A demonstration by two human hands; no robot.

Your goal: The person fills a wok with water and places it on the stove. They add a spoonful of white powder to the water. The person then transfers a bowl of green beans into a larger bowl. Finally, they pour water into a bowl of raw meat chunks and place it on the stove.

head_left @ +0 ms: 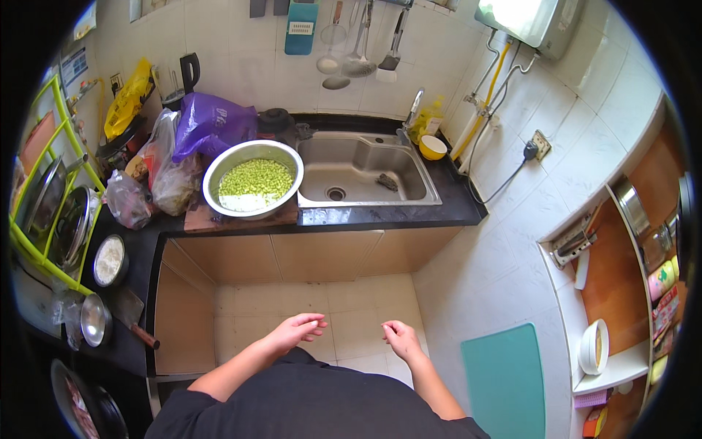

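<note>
Head view: the steel bowl (252, 178) of chopped green vegetable pieces (256, 178) sits on a wooden cutting board (219, 218) on the dark tabletop (409, 214), just left of the steel sink (362, 172). It lies well apart from both hands, far ahead of them across the tiled floor (322, 300).

The left hand (298, 328) and the right hand (400, 338) are held in front of the person's dark shirt, near each other but not touching. Both are released, fingers loosely curled, grasping nothing.

Just left of the bowl, a purple plastic bag (210, 126) and clear bags (172, 179) crowd the tabletop. Further left stands a yellow-green rack (44, 197) with pans. A small bowl of white powder (110, 260) and a cleaver (131, 314) lie on the tabletop at the left. A yellow cup (433, 147) stands beside the tap (413, 110). A teal mat (504, 380) lies on the floor right of the right hand.
</note>
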